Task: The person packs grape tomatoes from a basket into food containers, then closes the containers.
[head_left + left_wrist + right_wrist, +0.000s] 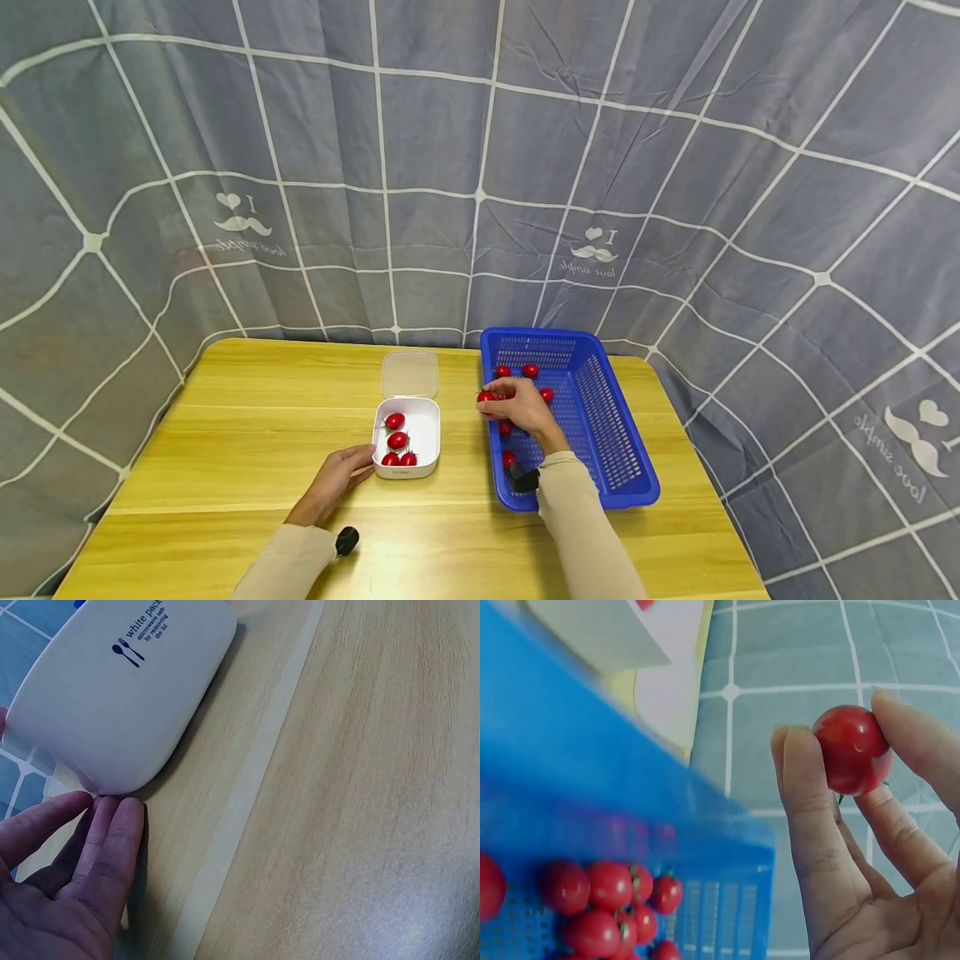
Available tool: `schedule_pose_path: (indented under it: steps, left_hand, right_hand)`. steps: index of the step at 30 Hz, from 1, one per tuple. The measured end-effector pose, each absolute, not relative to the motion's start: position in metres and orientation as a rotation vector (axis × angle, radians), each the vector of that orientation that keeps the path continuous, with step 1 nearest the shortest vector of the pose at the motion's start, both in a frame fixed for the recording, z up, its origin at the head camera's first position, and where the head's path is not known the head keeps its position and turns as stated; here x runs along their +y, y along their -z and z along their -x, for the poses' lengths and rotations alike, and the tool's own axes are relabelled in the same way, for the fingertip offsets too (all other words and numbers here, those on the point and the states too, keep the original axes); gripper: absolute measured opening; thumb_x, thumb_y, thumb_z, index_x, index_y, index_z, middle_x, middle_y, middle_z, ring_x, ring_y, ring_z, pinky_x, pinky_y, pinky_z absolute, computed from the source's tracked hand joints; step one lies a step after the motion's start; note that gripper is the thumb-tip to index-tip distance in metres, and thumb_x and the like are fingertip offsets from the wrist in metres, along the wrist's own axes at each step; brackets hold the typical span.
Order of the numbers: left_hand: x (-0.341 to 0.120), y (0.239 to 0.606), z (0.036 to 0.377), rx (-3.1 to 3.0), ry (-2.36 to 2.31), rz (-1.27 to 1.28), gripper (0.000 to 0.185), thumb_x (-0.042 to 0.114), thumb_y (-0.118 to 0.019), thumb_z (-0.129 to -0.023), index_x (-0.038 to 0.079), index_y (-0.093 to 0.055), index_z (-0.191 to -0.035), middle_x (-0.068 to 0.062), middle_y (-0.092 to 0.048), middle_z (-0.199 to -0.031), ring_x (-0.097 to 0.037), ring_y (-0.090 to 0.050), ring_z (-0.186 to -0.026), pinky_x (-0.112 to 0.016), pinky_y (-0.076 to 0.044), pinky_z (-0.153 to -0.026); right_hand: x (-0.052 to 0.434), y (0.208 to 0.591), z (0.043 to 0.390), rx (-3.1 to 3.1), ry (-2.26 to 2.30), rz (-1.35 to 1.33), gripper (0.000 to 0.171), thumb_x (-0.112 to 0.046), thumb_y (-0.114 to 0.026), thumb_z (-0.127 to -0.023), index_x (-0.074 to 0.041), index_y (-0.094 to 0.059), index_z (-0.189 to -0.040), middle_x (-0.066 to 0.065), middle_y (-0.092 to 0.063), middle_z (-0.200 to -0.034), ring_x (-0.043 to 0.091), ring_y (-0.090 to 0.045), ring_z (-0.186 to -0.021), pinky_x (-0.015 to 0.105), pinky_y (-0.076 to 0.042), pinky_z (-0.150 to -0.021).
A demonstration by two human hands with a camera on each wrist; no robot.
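Right hand (517, 406) raised over the left rim of the blue basket (628, 467), grasping one cherry tomato (851, 748) between thumb and fingertips (802, 761). Same tomato (486, 397) seen in the head view just at the basket's left wall, above the wooden table (247, 417). More cherry tomatoes (611, 900) lying loose on the basket floor, close together. Left hand (333, 481) laid flat on the table with fingers straight and relaxed, grasping nothing. Its fingertips (112, 817) touched the near left corner of the white container (407, 437), as shown plainly in the left wrist view. Four tomatoes (396, 439) rested inside that container. Clear lid (409, 374) placed just behind the container, on the far side. Container and basket stood side by side, near each other but apart. Grey curtain (480, 167) with white lines hung behind the table.
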State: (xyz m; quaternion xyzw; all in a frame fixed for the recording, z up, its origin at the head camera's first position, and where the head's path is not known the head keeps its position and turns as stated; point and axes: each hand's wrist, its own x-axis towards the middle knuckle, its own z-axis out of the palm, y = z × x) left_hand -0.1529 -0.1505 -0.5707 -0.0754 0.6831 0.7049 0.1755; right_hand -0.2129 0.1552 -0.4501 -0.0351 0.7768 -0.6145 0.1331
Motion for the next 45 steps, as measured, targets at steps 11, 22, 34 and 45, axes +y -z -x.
schedule_pose_path:
  steps: [11, 22, 34, 45]
  left_hand:
    - [-0.15, 0.571, 0.153, 1.939, -1.998, 0.221, 0.052, 0.022, -0.048, -0.102, -0.02, -0.041, -0.132, -0.034, -0.042, -0.137, -0.038, -0.047, -0.125, -0.044, -0.043, -0.106]
    - [-0.15, 0.571, 0.151, 1.938, -2.006, 0.24, 0.05, 0.021, -0.049, -0.102, -0.019, -0.043, -0.132, -0.033, -0.043, -0.137, -0.037, -0.049, -0.124, -0.042, -0.044, -0.105]
    - [-0.15, 0.571, 0.152, 1.931, -2.014, 0.233, 0.051, 0.022, -0.048, -0.102, -0.02, -0.042, -0.132, -0.033, -0.043, -0.138, -0.036, -0.049, -0.124, -0.041, -0.044, -0.105]
    - [-0.151, 0.57, 0.153, 1.937, -2.015, 0.236, 0.05, 0.021, -0.048, -0.102, -0.019, -0.043, -0.132, -0.033, -0.043, -0.138, -0.037, -0.048, -0.125, -0.041, -0.044, -0.105]
  right_hand:
    - [0.117, 0.461, 0.214, 2.217, 1.784, 0.108, 0.033, 0.007, -0.075, -0.077, 0.013, -0.061, -0.106, 0.02, -0.062, -0.097, 0.019, -0.068, -0.071, 0.046, -0.06, -0.077]
    - [0.083, 0.484, 0.212, 2.225, 1.738, 0.119, 0.026, 0.005, -0.077, -0.075, 0.012, -0.064, -0.097, 0.013, -0.067, -0.084, 0.016, -0.067, -0.066, 0.047, -0.061, -0.074]
    - [0.061, 0.508, 0.208, 2.257, 1.714, -0.01, 0.021, 0.008, -0.078, -0.072, 0.007, -0.064, -0.087, 0.009, -0.063, -0.072, 0.016, -0.066, -0.059, 0.035, -0.062, -0.061]
    - [0.055, 0.508, 0.206, 2.321, 1.661, -0.044, 0.022, 0.002, -0.081, -0.071, 0.006, -0.064, -0.085, 0.007, -0.062, -0.068, 0.017, -0.067, -0.055, 0.032, -0.061, -0.056]
